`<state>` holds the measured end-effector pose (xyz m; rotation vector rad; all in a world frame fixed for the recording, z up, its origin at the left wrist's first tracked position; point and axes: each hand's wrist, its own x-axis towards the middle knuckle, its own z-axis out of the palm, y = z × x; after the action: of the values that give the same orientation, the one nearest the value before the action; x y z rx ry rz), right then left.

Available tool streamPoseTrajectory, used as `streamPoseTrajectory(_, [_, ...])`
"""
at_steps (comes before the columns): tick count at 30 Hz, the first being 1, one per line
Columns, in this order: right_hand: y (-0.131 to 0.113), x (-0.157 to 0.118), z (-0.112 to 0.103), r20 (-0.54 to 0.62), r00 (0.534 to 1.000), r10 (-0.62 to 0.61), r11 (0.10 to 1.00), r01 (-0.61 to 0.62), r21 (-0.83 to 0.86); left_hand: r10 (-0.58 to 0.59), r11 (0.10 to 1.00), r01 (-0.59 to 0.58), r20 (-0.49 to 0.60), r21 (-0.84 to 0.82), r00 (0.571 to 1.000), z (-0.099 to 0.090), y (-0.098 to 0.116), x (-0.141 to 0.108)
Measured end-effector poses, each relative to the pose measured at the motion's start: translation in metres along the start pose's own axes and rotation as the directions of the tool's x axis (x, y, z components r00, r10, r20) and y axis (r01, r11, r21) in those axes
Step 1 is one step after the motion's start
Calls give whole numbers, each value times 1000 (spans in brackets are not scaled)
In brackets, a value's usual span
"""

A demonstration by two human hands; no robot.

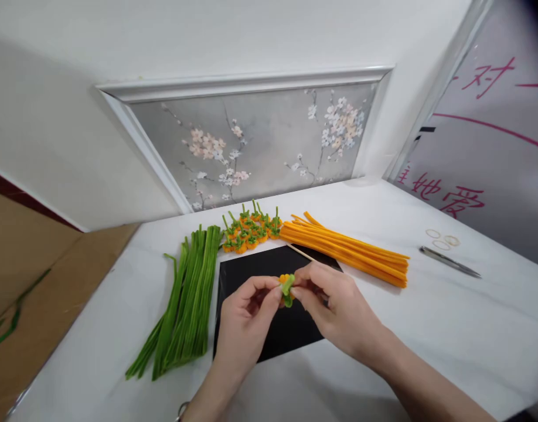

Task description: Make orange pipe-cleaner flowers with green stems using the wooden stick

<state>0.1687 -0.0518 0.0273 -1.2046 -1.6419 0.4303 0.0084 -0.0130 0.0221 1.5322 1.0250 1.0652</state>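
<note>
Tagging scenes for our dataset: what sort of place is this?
Likely a handicraft workspace; home or studio, I can't tell. Signs: bundles of green pipe cleaners and orange pipe cleaners, plus clustered small orange-and-green pieces on a white tabletop.

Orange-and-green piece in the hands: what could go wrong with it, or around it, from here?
The piece is pinched by the fingers of the left hand and right hand, so it might slip onto the black mat.

The stick lies close to the right hand, which could knock it.

The orange strips lie beside the flowers; a bump might push them together.
</note>
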Motion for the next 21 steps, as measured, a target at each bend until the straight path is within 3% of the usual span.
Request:
streamPoseTrajectory(4, [4,-2,0,-11,994,-110,994,110,-11,118,986,-122,38,114,992,1,3,-3])
streamPoseTrajectory(10, [5,-6,3,-24,982,-185,979,183,-90,189,966,-205,110,158,976,0,0,-6])
streamPoseTrajectory(16, [3,-9,8,-79,961,-264,956,250,-151,287,933,-295,69,208,956,-3,-1,-7])
streamPoseTrajectory(21, [4,-9,8,-101,947,-304,940,281,-193,277,940,-286,72,187,958,-2,1,-10])
